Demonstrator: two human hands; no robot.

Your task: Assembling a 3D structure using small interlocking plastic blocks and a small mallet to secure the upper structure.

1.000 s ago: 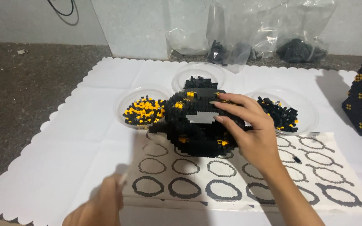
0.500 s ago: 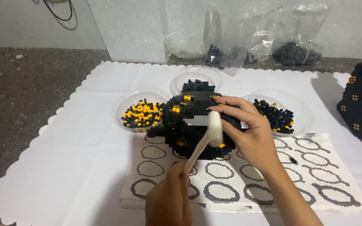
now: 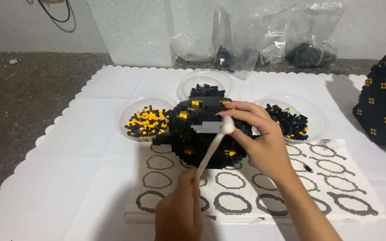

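A rounded black model of small bricks with yellow spots (image 3: 199,134) stands on a printed sheet of ring outlines (image 3: 246,196). My right hand (image 3: 258,138) grips the model's right side, fingers over its top. My left hand (image 3: 179,209), near the bottom edge, holds a slim white tool (image 3: 213,145) whose rounded tip rests against the model's top, beside my right fingertips.
Three clear dishes hold loose bricks: yellow and black (image 3: 146,120), black (image 3: 204,87), black with some yellow (image 3: 291,118). A white scalloped mat (image 3: 68,178) covers the table. Plastic bags of black pieces (image 3: 255,49) lie behind. Another black spotted model (image 3: 385,102) stands at the right edge.
My left hand has come up from the lower left with the white tool and brought its tip onto the model's top. My right hand has kept its hold.
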